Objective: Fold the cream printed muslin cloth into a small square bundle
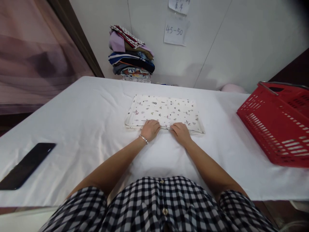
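Observation:
A folded white cloth with a small scattered print lies flat in the middle of the white-covered table. Its layered near edge faces me. My left hand, with a silver bracelet at the wrist, has its fingers curled onto that edge, left of the cloth's middle. A short gap to the right, my right hand pinches the same edge. The fingertips of both hands are partly hidden by the hands and the fabric.
A black phone lies at the table's left. On the right stands a red plastic basket with a metal handle. Behind the far edge rises a stack of folded cloths. A paper sign reading 45-50 hangs on the wall.

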A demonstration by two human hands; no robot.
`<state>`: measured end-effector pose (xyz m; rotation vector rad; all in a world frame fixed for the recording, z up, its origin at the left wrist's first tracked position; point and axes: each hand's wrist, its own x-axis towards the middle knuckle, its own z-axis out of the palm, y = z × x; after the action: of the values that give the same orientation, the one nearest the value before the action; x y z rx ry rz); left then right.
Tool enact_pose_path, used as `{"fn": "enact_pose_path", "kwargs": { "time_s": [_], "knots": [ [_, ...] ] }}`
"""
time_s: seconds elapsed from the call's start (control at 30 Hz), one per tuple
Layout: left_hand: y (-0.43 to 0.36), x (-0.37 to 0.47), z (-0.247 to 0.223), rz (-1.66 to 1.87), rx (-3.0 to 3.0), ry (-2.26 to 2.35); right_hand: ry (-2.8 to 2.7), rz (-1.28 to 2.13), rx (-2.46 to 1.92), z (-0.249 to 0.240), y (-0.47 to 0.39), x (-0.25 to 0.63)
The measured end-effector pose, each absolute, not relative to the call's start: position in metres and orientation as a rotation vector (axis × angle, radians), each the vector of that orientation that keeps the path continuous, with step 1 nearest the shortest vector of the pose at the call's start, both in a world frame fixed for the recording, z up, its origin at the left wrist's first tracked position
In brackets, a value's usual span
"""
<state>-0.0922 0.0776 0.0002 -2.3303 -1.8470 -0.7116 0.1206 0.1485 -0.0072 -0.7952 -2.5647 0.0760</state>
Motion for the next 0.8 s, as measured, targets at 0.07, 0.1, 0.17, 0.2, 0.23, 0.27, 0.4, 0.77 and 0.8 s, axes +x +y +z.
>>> {"fn": "enact_pose_path", "kwargs": {
  "time_s": [0.07, 0.1, 0.17, 0.2, 0.23, 0.27, 0.4, 0.77, 0.8],
  "knots": [
    [0.078, -0.092, -0.001, -0.713, -2.326, -1.854, -2.558, 0.096, -0.817, -0.008, 0.149, 0.120],
    [0.078, -0.092, -0.001, -0.713, -2.324, -1.854, -2.548, 0.108, -0.823, -0.009, 0.150, 0.119],
    [0.077, -0.091, -0.001, -0.721, -2.308, -1.847, -2.520, 0.131, -0.828, -0.010, 0.150, 0.118],
    [0.076, -0.091, -0.001, -0.731, -2.286, -1.843, -2.503, 0.137, -0.828, -0.010, 0.151, 0.118],
    [0.075, -0.089, -0.001, -0.740, -2.256, -1.837, -2.488, 0.142, -0.825, -0.011, 0.151, 0.118],
    [0.073, -0.087, -0.001, -0.742, -2.227, -1.828, -2.474, 0.144, -0.819, -0.011, 0.152, 0.118],
    [0.067, -0.076, 0.000, -0.630, -2.236, -1.757, -2.442, 0.132, -0.797, -0.011, 0.153, 0.116],
    [0.088, -0.050, -0.003, -0.352, -2.222, -1.764, -2.437, 0.105, -0.783, -0.010, 0.153, 0.116],
    [0.088, -0.050, -0.003, -0.337, -2.234, -1.757, -2.438, 0.105, -0.784, -0.010, 0.153, 0.116]
  ]
}}
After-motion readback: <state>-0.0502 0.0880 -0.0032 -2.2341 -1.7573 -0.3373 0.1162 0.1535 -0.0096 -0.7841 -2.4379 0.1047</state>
